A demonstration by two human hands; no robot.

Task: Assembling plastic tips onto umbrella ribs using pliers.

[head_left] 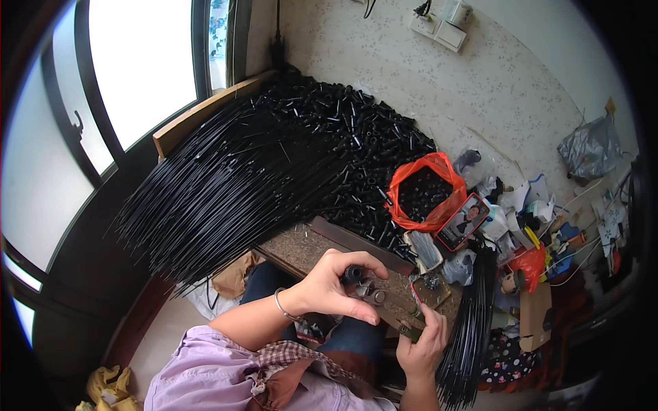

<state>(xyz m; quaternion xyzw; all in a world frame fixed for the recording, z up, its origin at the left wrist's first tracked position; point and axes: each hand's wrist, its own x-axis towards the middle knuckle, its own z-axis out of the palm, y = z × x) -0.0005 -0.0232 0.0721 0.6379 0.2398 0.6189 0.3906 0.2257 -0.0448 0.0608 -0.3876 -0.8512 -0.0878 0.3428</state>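
Note:
My left hand (334,282) curls around a short black cylindrical part (351,274), with the thumb stretched out below it. Close against these fingers is a shiny metal fitting (371,293), and a brownish bar (397,314) runs from it toward my other hand. My right hand (423,340) is closed beside a dark green piece (410,331) at the bar's end. A thin reddish stick (416,296) rises near its fingertips; what those fingers grip is mostly hidden. Just beyond lies a shallow tray (439,299) with small metal bits.
Long black rods (226,178) cover the table's left, with a heap of black tubular parts (356,130) behind. A red plastic bag (445,168) holds more. Nearby stand a phone (463,220) and a clear box (425,250). More thin rods (469,335) hang at the right.

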